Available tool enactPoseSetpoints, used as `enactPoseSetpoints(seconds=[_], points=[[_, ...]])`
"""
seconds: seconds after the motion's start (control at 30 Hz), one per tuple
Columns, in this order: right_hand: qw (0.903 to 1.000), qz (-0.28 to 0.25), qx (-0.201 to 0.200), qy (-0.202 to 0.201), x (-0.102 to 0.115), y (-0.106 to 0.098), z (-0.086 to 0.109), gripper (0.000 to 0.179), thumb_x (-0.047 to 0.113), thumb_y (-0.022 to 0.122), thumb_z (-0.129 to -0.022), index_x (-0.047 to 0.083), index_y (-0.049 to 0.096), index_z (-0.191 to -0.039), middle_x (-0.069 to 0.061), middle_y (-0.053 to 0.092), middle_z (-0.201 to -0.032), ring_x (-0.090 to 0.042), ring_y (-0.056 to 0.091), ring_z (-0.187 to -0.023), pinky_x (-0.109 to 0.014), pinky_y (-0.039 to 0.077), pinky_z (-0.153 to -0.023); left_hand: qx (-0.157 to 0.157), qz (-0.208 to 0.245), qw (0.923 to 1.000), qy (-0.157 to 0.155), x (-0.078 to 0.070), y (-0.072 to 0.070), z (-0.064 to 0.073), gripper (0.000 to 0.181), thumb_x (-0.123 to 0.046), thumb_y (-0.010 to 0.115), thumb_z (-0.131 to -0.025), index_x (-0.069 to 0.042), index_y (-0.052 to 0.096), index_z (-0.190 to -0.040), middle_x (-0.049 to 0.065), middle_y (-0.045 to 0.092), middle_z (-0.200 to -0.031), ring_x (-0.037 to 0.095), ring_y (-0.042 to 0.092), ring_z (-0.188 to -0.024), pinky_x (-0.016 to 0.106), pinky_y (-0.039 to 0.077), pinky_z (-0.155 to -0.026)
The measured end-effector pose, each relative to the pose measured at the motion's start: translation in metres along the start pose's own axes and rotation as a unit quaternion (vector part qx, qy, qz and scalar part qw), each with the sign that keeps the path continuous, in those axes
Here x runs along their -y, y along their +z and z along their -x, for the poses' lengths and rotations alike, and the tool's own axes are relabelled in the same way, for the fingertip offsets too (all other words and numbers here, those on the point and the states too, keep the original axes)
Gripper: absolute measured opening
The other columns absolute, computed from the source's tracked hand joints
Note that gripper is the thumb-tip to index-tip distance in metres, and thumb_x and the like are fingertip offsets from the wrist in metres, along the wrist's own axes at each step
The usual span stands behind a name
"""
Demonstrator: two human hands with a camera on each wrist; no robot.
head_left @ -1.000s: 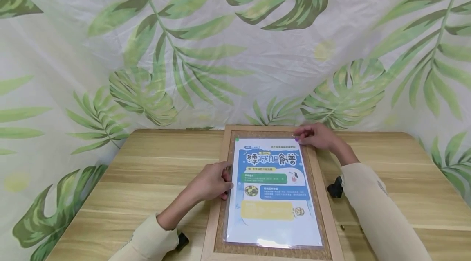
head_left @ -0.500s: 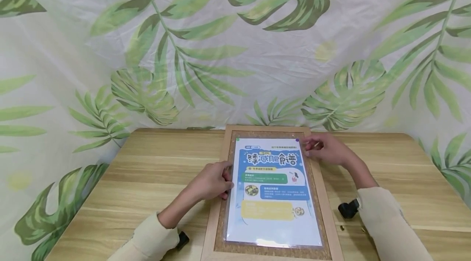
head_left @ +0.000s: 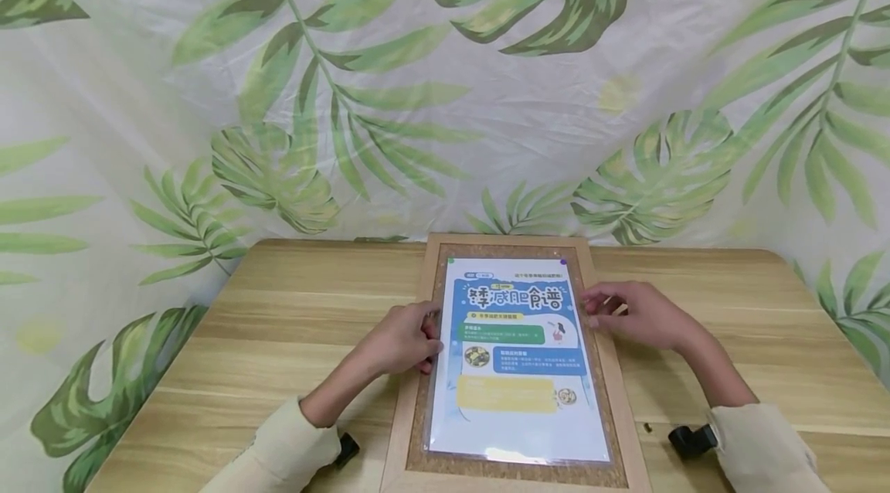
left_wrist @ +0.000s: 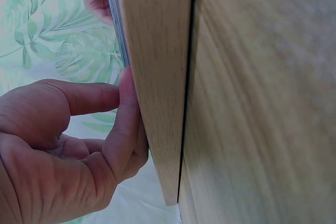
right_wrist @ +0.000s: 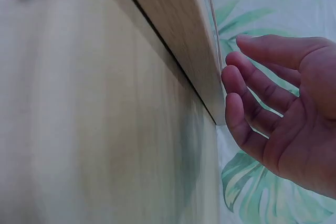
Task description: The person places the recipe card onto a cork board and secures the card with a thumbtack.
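Left hand [head_left: 399,338]: thumb and finger together at the left edge of the glossy blue-and-white printed sheet [head_left: 514,431], perhaps steadying it; pinching or not, can't tell! Beyond that grip, a small green pin [head_left: 451,261]; rightward, the rectangular pale-wood frame [head_left: 621,400] encloses brown cork [head_left: 518,471] bearing the sheet; a small purple pin [head_left: 563,262], presumably against slipping; right hand [head_left: 643,311], fingers loose, thumb apart.

Sheet [head_left: 518,358] on board [head_left: 431,482], on table [head_left: 299,307], before curtain [head_left: 389,91]; pins [head_left: 562,262] at the sheet's two far corners; left hand [head_left: 403,340] at the sheet's left edge, right hand [head_left: 640,315] by the board's right side.
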State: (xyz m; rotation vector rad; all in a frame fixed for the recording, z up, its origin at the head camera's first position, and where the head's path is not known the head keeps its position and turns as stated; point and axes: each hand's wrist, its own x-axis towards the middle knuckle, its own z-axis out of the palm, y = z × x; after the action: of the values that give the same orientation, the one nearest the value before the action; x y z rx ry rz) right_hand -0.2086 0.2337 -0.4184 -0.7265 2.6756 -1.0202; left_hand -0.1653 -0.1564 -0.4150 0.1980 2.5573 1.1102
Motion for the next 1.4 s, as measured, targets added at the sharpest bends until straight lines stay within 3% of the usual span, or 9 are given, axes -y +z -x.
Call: enactPoseSetpoints(seconds=[0.17, 0.63, 0.9, 1.2, 1.4], points=[[0.9999, -0.006, 0.005, -0.015, 0.006, 0.002, 0.014, 0.033, 0.013, 0.077, -0.098, 0.005, 0.075, -0.131, -0.003, 0.076, -0.112, -0.012, 0.069, -0.098, -0.028, 0.060, -0.082, -0.003, 0.001, 1.0000, -0.001, 0.000, 0.000, -0.001, 0.065, 0.005, 0.072, -0.097, 0.006, 0.046, -0.157, 0.010, 0.063, -0.090, 0.017, 0.066, -0.061, 0.028, 0.057, -0.054], [0.9998, 0.009, -0.012, 0.014, 0.009, 0.010, 0.053, 0.029, 0.015, 0.081, -0.096, 0.010, 0.077, -0.125, 0.002, 0.077, -0.111, -0.003, 0.066, -0.094, -0.024, 0.060, -0.078, -0.003, 0.005, 1.0000, 0.004, -0.001, 0.002, -0.001, 0.065, 0.005, 0.072, -0.097, 0.006, 0.047, -0.157, 0.011, 0.063, -0.090, 0.017, 0.066, -0.062, 0.029, 0.059, -0.055], [0.9999, 0.001, -0.011, 0.003, 0.005, 0.014, 0.078, 0.030, 0.014, 0.081, -0.096, 0.008, 0.073, -0.124, 0.002, 0.074, -0.109, 0.000, 0.066, -0.095, -0.024, 0.060, -0.076, -0.004, 0.004, 1.0000, 0.000, -0.001, 0.002, -0.001, 0.064, 0.005, 0.072, -0.097, 0.007, 0.047, -0.156, 0.010, 0.063, -0.090, 0.018, 0.066, -0.062, 0.029, 0.059, -0.055], [0.9999, 0.003, 0.004, 0.017, 0.001, 0.020, 0.093, 0.018, 0.019, 0.081, -0.096, 0.015, 0.075, -0.113, 0.008, 0.074, -0.102, 0.004, 0.063, -0.090, -0.023, 0.057, -0.073, -0.003, 0.005, 1.0000, 0.001, 0.000, 0.002, 0.000, 0.065, 0.005, 0.073, -0.097, 0.006, 0.047, -0.156, 0.010, 0.063, -0.090, 0.017, 0.067, -0.062, 0.029, 0.059, -0.055], [0.9998, 0.009, 0.009, 0.013, -0.001, 0.022, 0.099, 0.017, 0.021, 0.081, -0.096, 0.018, 0.075, -0.113, 0.011, 0.074, -0.101, 0.005, 0.063, -0.090, -0.022, 0.056, -0.072, -0.003, 0.005, 1.0000, 0.002, 0.000, 0.002, 0.000, 0.065, 0.005, 0.072, -0.097, 0.007, 0.046, -0.157, 0.010, 0.063, -0.090, 0.017, 0.066, -0.062, 0.029, 0.058, -0.055]])
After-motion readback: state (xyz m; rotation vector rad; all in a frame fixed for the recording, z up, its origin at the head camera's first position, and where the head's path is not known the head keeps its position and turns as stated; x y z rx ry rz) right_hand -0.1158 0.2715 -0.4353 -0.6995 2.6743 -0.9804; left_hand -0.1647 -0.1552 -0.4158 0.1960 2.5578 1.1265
